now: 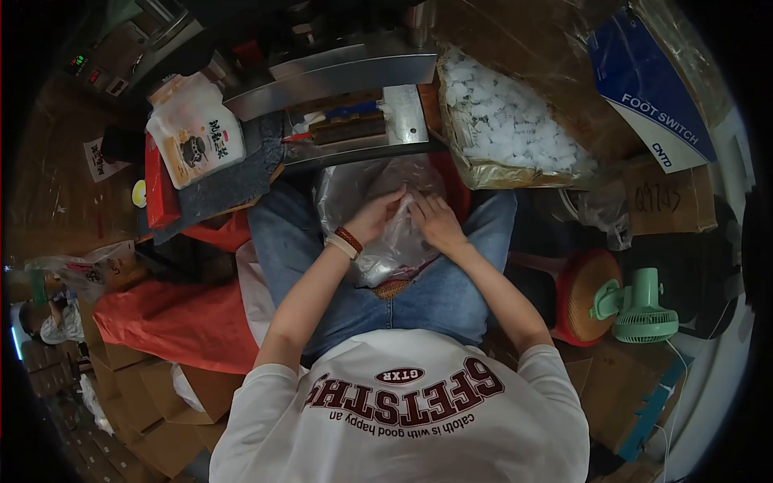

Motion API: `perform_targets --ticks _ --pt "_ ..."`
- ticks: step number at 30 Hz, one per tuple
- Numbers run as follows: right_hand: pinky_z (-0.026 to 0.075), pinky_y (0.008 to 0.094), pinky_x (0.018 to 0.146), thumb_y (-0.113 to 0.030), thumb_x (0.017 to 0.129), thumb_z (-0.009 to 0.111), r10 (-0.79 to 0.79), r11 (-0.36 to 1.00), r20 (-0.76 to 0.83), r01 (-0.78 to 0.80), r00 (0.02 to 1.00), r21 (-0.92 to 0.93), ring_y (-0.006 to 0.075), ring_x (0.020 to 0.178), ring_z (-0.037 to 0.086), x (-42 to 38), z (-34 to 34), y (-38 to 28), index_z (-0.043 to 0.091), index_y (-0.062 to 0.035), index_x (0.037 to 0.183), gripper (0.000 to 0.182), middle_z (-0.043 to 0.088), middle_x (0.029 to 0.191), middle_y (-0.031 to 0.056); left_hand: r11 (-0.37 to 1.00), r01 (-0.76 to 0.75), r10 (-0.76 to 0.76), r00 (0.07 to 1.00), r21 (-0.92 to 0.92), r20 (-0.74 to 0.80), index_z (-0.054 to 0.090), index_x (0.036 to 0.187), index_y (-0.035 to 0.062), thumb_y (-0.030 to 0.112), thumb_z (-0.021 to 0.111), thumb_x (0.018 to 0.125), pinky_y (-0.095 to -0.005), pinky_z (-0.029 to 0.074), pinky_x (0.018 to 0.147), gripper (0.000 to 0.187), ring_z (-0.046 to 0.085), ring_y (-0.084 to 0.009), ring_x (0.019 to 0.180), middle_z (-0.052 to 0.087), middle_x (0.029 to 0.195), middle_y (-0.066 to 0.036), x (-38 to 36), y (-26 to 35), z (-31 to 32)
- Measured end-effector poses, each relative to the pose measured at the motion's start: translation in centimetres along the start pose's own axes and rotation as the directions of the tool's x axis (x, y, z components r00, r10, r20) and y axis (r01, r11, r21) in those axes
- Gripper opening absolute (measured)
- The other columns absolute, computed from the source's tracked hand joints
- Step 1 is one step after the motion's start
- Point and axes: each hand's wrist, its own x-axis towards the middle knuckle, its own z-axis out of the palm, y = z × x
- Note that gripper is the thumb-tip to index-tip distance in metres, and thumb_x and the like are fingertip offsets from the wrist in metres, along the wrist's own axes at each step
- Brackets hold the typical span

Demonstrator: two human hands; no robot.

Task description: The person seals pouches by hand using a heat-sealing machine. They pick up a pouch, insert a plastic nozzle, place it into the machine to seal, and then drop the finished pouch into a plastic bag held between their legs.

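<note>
A clear plastic bag (pixel 386 253) lies between my knees, in my lap, with its upper part gathered under my hands. My left hand (pixel 378 216), the one at the image's left with a brown bracelet at its wrist, is closed on the bag's film. Close beside it, my right hand (pixel 435 219) also pinches the film, fingers bent inward. The two hands almost touch at the fingertips. What the bag holds is hard to make out. Just beyond the bag stands a metal machine bed (pixel 407 117) with a long metal bar (pixel 338 84) above it.
An open box of small white pieces (pixel 507 121) is at the upper right. Printed pouches (pixel 197 133) lie on a grey mat at the left, beside a red box (pixel 161 189). A green fan (pixel 644 314) stands on the right; cartons (pixel 672 197) and a red cloth (pixel 173 322) flank me.
</note>
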Motion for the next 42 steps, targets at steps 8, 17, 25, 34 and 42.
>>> perform_targets --ticks 8,17,25,34,42 --pt "0.039 0.045 0.101 -0.021 0.091 0.056 0.177 0.971 -0.122 -0.153 0.977 0.182 0.0318 0.108 0.057 -3.2 -0.8 1.0 0.058 -0.0015 0.103 0.024 0.063 0.111 0.0191 0.938 -0.344 0.32 0.798 0.051 -0.511 0.067 0.086 0.0057 0.023 0.062 0.092 -0.0256 0.049 0.061 0.019 0.057 -0.0146 0.062 0.064 0.076 0.0 4.6 -1.2 -6.9" --pt "0.043 0.0252 0.078 -0.031 0.096 0.058 0.533 0.417 0.051 -0.314 0.845 0.853 0.0108 0.083 0.054 2.1 3.4 -0.5 0.063 -0.0006 0.104 0.032 0.06 0.092 0.0028 0.196 -0.493 0.767 0.615 0.848 0.18 0.071 0.086 -0.0006 0.017 0.065 0.091 -0.0268 0.049 0.065 0.019 0.062 -0.014 0.077 0.066 0.082 0.002 -2.6 1.2 2.8" --pt "0.045 0.0298 0.082 -0.012 0.082 0.059 0.269 0.353 0.509 -0.576 0.818 0.738 0.0206 0.09 0.058 0.2 0.9 3.5 0.066 0.0 0.095 0.019 0.061 0.097 0.0073 0.855 -0.139 0.112 0.99 0.5 0.084 0.054 0.124 0.0038 0.045 0.045 0.099 -0.029 0.042 0.092 0.049 0.056 -0.0143 0.098 0.06 0.111 -0.005 3.1 0.9 -0.2" --pt "0.044 0.0325 0.086 -0.015 0.081 0.054 -0.083 0.985 0.165 0.106 0.983 -0.139 0.0208 0.09 0.057 0.3 -0.3 2.2 0.063 -0.0042 0.104 0.027 0.057 0.104 0.0075 0.957 0.059 -0.047 0.998 0.283 -0.047 0.068 0.102 0.0114 0.034 0.054 0.095 -0.0231 0.041 0.077 0.027 0.052 -0.0067 0.082 0.06 0.091 0.006 5.8 -0.5 -4.5" --pt "0.047 0.0364 0.078 -0.014 0.084 0.056 -0.154 0.962 0.158 0.111 0.975 0.251 0.0263 0.083 0.06 -2.6 0.6 -3.2 0.061 -0.0037 0.093 0.015 0.06 0.09 0.0113 0.511 -0.155 0.586 0.782 0.846 -0.21 0.07 0.085 0.0047 0.019 0.062 0.084 -0.0395 0.049 0.065 0.017 0.066 -0.0255 0.071 0.067 0.079 -0.02 9.4 -4.3 -6.0"
